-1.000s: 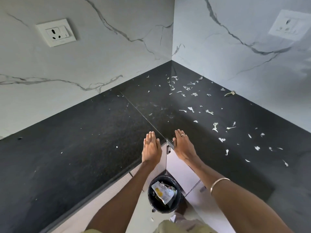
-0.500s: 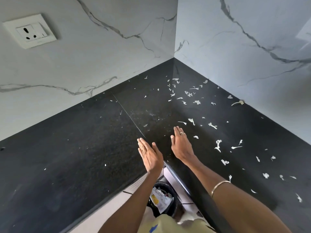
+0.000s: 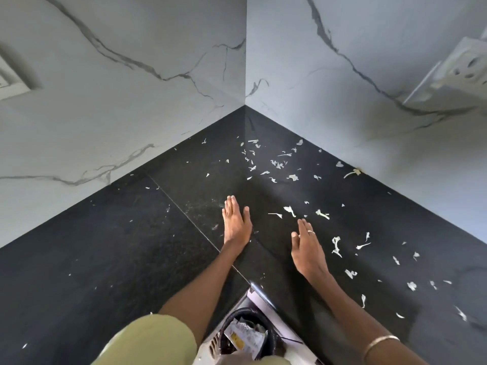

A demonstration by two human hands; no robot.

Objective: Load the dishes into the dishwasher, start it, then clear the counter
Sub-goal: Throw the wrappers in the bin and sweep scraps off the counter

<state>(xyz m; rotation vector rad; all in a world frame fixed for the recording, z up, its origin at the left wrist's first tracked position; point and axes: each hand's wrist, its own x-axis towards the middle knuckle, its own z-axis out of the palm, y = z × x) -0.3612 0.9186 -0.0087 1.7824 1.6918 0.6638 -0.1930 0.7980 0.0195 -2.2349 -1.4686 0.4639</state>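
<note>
Left hand (image 3: 236, 224) flat, fingers straight and together on the black speckled stone counter (image 3: 110, 248), right hand (image 3: 308, 248) open, fingers extended, near pale scattered scraps (image 3: 290, 210)

Black speckled corner tabletop (image 3: 110, 259), pale torn scraps (image 3: 290, 210) scattered flat across its right half and toward the corner

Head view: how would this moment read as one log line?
step: clearing counter | left hand: flat, empty | right hand: open, empty | scraps: scattered | bin: below edge
</note>
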